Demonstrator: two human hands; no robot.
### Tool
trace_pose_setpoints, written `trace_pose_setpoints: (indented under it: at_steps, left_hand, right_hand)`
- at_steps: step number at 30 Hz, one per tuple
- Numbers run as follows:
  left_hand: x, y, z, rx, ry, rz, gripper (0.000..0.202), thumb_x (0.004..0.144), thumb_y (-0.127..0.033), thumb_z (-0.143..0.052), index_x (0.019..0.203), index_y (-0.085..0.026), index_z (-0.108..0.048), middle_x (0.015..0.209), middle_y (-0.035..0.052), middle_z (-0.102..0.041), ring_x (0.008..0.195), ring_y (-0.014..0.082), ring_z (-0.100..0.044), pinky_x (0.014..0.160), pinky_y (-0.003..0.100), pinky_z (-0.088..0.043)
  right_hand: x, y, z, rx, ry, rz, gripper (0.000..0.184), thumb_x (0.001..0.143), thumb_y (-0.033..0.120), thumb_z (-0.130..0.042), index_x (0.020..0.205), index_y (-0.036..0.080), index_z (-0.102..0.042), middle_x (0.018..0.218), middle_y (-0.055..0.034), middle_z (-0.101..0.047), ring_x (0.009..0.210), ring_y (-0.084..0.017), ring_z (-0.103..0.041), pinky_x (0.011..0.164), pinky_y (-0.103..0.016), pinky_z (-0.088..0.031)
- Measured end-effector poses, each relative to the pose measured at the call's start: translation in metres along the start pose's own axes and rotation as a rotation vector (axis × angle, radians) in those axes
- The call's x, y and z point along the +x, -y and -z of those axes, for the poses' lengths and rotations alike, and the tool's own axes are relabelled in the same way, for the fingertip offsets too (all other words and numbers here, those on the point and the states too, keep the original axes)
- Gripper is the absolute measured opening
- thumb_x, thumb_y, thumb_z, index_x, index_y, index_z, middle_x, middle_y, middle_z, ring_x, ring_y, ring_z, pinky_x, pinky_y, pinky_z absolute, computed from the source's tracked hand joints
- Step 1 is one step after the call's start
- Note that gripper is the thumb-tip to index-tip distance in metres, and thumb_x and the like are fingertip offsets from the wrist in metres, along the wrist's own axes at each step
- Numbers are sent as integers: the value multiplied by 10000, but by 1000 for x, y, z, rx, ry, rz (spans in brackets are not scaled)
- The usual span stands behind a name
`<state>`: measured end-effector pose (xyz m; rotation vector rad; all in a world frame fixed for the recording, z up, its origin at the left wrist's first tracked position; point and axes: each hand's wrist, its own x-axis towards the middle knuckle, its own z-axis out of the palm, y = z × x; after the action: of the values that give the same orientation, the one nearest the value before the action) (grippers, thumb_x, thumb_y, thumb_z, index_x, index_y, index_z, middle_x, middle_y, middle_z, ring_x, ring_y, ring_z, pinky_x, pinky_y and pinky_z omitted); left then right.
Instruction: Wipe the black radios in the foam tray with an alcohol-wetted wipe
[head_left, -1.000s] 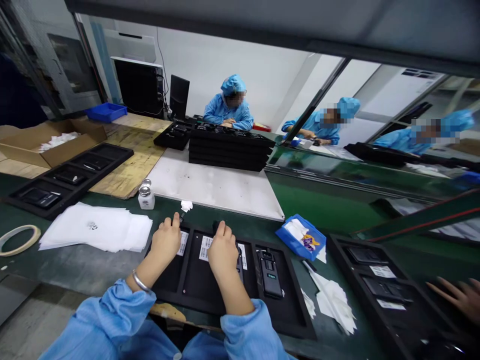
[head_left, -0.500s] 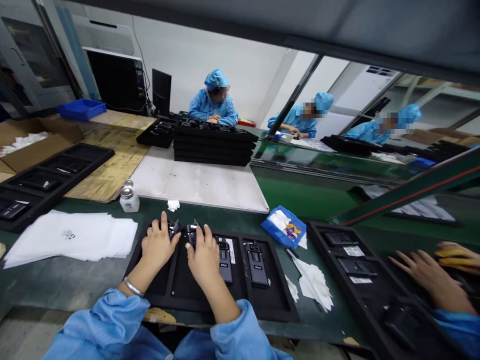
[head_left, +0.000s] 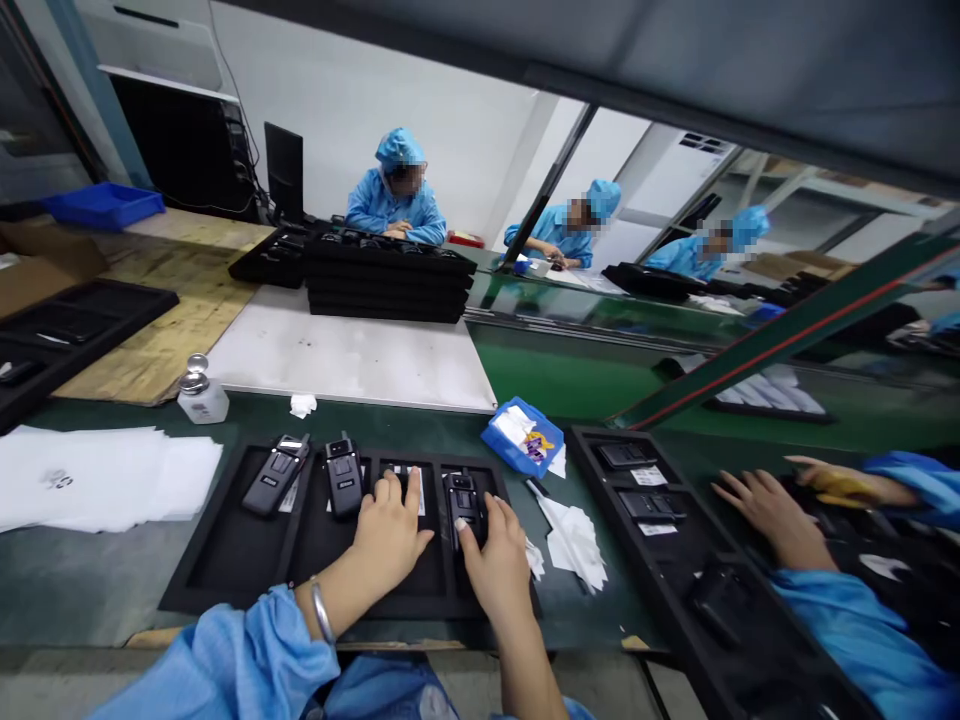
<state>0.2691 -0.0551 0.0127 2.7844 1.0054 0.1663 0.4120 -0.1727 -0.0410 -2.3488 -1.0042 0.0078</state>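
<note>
A black foam tray (head_left: 225,575) with several compartments lies in front of me, a handheld radio in each. The leftmost radio (head_left: 276,478) sits tilted, while the second radio (head_left: 344,481) is nearly upright; both are untouched. My left hand (head_left: 386,535) curls over the third radio (head_left: 399,470), fingers at its left and top and thumb to the right, hiding most of it. On the rightmost radio (head_left: 463,500), my right hand (head_left: 495,560) is closed, thumb across its lower face and fingers along its right edge. White labels show beside some radios.
White sheets (head_left: 112,475) and a pump bottle (head_left: 202,392) lie left. A blue bin (head_left: 523,438) and crumpled tissue (head_left: 574,540) are right. Beyond them, a co-worker's hands (head_left: 780,520) work by another tray (head_left: 705,545). Stacked trays (head_left: 386,285) stand ahead, before a seated co-worker.
My hands have left the two left radios and shifted right onto the third and fourth. Those left radios now lie uncovered. The view has turned slightly right.
</note>
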Motion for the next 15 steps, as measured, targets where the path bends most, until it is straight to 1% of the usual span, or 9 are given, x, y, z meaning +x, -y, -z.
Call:
trace_pose_setpoints:
  at_steps: [2, 4, 6, 8, 10, 12, 15]
  left_hand:
    - [4, -9, -8, 29, 11, -36, 839, 841, -323, -732, 1546, -104, -333, 1450, 283, -457, 1252, 400, -490, 974, 506, -480]
    - [4, -9, -13, 21, 18, -95, 823, 843, -260, -713, 1556, -143, -319, 1489, 239, -443, 1307, 376, -455, 1015, 478, -467]
    - [2, -6, -15, -18, 17, -109, 824, 843, -236, -686, 1566, -177, -294, 1525, 195, -418, 1336, 356, -427, 1008, 445, -485]
    - [0, -5, -16, -65, 9, -63, 809, 852, -223, -641, 1571, -171, -272, 1547, 191, -385, 1336, 353, -421, 979, 438, -508]
    - [-1, -7, -17, -86, 10, 9, 808, 856, -204, -604, 1578, -155, -245, 1554, 213, -357, 1307, 361, -446, 941, 445, -529]
    - [-1, -10, -19, -71, 19, 56, 839, 843, -177, -591, 1588, -159, -206, 1550, 230, -348, 1264, 361, -485, 907, 445, -541]
    - [3, -14, -21, -67, 2, 88, 896, 808, -155, -595, 1596, -164, -169, 1518, 238, -379, 1222, 354, -515, 889, 432, -540]
  right_hand:
    - [3, 2, 6, 5, 44, 8, 622, 891, 415, -470, 1418, 86, -495, 1430, -205, -486, 1295, -359, -464, 1059, -507, -425]
    - [6, 4, 12, 8, 80, 7, 627, 868, 363, -493, 1436, 99, -481, 1457, -183, -470, 1307, -351, -459, 1080, -495, -418]
    - [10, 7, 16, 23, 106, 9, 657, 855, 353, -520, 1460, 107, -453, 1478, -174, -453, 1318, -349, -452, 1092, -490, -414]
    - [12, 11, 17, 34, 137, 28, 683, 854, 358, -538, 1482, 117, -424, 1498, -170, -435, 1333, -349, -444, 1096, -489, -416]
    - [14, 14, 17, 20, 175, 43, 684, 855, 341, -539, 1491, 122, -413, 1509, -169, -426, 1340, -350, -444, 1093, -490, -421]
    - [15, 15, 18, -19, 193, 49, 683, 847, 295, -530, 1495, 120, -407, 1515, -167, -422, 1342, -355, -445, 1092, -489, -424]
    - [16, 12, 22, -96, 189, 57, 705, 813, 199, -507, 1504, 115, -394, 1518, -170, -422, 1328, -359, -459, 1064, -480, -447]
